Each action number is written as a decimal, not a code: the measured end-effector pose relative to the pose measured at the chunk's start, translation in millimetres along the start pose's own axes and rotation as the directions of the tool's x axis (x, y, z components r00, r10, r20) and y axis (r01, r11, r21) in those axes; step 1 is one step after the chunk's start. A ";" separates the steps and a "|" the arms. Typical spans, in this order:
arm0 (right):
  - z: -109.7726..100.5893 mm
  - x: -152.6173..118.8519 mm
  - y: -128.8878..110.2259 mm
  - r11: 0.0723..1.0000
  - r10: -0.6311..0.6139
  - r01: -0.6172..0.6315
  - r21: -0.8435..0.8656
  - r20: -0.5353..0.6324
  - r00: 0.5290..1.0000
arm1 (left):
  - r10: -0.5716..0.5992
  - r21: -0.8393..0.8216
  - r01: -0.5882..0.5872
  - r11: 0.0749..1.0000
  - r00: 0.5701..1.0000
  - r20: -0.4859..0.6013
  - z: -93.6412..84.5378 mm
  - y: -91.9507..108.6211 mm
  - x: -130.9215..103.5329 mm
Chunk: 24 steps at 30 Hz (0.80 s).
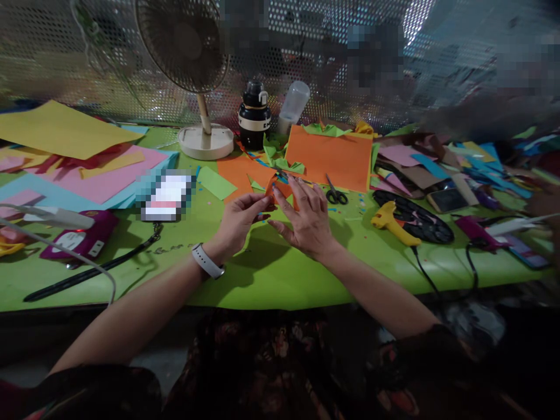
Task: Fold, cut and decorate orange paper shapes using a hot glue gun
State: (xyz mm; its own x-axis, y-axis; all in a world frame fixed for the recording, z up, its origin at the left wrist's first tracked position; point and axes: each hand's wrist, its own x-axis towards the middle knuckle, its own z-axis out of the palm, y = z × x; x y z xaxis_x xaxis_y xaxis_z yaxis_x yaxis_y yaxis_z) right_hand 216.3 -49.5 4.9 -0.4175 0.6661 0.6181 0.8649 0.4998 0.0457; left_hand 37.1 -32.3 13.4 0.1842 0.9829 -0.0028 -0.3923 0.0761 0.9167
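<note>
My left hand (pixel 240 224) has its thumb and index finger pinched on a small piece of orange paper (pixel 286 191) just above the table. My right hand (pixel 306 219) is over the right side of that piece, fingers stretched and thumb apart. Its fingertips seem to touch the paper and partly cover it. Behind the hands lie a larger orange sheet (pixel 330 157), a cut orange sheet (pixel 238 172) and a light green strip (pixel 216 183). Dark-handled scissors (pixel 336 197) rest right of my right hand.
A yellow glue gun (pixel 394 223) lies by a black tray (pixel 431 224) at right. A lit phone (pixel 166 195) and purple power strip (pixel 81 236) are at left, near stacked coloured paper (pixel 65 131). A fan (pixel 205 140) and black bottle (pixel 254 119) stand behind.
</note>
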 end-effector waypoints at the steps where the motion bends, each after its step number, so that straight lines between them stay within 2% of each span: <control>1: -0.3 0.2 0.1 1.000 0.008 -0.008 0.020 0.005 1.000 | -0.001 0.003 0.001 1.000 1.000 -0.001 0.0 0.1 0.0; 5: -0.8 0.5 1.1 0.996 0.018 -0.016 0.083 -0.019 1.000 | 0.005 0.000 -0.005 1.000 1.000 0.010 0.1 -0.2 0.2; 9: -0.5 1.5 1.9 0.992 0.017 0.000 0.129 -0.135 0.991 | 0.007 0.011 -0.007 1.000 1.000 0.016 -0.6 -0.9 0.6; 13: 0.1 5.0 5.4 0.967 0.130 -0.077 0.242 -0.212 0.969 | 0.008 0.084 -0.010 0.996 1.000 0.029 -0.8 -2.3 0.9; 18: -0.7 8.1 13.9 0.877 0.256 -0.181 0.446 -0.114 0.960 | 0.034 0.146 -0.044 0.988 0.997 0.075 -0.6 -3.3 0.9; 24: -0.5 8.0 16.2 0.656 0.317 -0.242 0.715 0.030 0.948 | -0.040 0.093 0.029 0.995 0.993 0.113 0.8 -0.2 0.2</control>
State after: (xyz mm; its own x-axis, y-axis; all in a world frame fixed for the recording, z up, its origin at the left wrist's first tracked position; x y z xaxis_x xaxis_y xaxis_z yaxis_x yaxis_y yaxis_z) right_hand 227.1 -36.3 10.9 -0.1300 0.8065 0.5767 0.4696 0.5624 -0.6806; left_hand 37.9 -32.3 13.5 0.3006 0.9537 0.0061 -0.3016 0.0890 0.9493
